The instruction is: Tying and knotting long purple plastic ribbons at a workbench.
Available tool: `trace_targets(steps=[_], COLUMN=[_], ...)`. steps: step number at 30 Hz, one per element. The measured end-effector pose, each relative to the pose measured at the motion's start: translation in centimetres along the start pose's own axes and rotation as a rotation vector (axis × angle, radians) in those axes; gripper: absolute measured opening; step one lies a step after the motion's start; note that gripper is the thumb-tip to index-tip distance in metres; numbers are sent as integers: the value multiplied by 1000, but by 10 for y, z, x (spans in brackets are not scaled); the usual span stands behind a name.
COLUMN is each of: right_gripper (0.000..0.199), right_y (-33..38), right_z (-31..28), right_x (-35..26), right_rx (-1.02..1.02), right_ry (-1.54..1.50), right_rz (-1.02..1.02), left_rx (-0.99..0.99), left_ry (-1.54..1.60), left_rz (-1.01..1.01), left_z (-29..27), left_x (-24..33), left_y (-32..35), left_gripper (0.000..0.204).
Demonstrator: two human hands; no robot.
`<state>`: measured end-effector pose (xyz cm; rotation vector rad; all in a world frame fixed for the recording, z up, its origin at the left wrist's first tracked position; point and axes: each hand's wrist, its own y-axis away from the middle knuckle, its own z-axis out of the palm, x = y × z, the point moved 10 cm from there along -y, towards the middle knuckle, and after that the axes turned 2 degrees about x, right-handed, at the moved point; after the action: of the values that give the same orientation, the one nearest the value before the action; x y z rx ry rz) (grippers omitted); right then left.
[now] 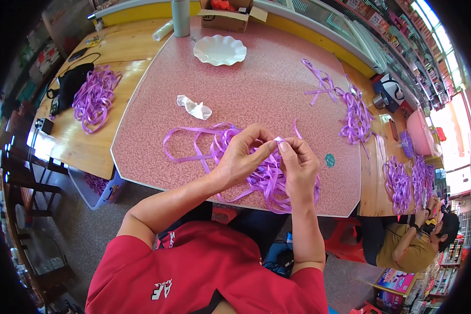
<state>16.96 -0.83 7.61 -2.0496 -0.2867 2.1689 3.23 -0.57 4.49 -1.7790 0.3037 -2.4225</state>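
Both my hands meet above a loose heap of purple ribbon (269, 175) near the front edge of the pink speckled table (152, 104). My left hand (246, 152) pinches a short piece of the ribbon between thumb and forefinger. Close against it, my right hand (298, 162) grips the same bit with thumb and fingers, and a pale fold shows between the fingertips. Long loops of ribbon spread left from under my left wrist. One thin end sticks up behind my right hand. My fingers hide much of the held piece.
A crumpled white tissue (194, 108) and a white scalloped plate (220, 50) lie farther back. Behind them stand a grey-green cylinder (181, 18) and a cardboard box (224, 21). More purple ribbon (357, 118) lies at the right. A co-worker (416, 243) sits at the far right.
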Motion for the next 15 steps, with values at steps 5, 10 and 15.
trace_targets(steps=[5, 10, 15], right_gripper=[11, 12, 13], right_y=[2, 4, 4], right_z=[7, 11, 15], right_x=[21, 20, 22], right_rx=[-82, -75, -80], right_ry=[-367, -464, -472], right_rz=[313, 382, 374], left_rx=[-35, 157, 167], left_ry=[15, -368, -659], left_rz=[-78, 363, 699], left_z=[4, 1, 7], left_x=[0, 51, 77], left_y=[2, 7, 17], left_gripper=[16, 17, 24])
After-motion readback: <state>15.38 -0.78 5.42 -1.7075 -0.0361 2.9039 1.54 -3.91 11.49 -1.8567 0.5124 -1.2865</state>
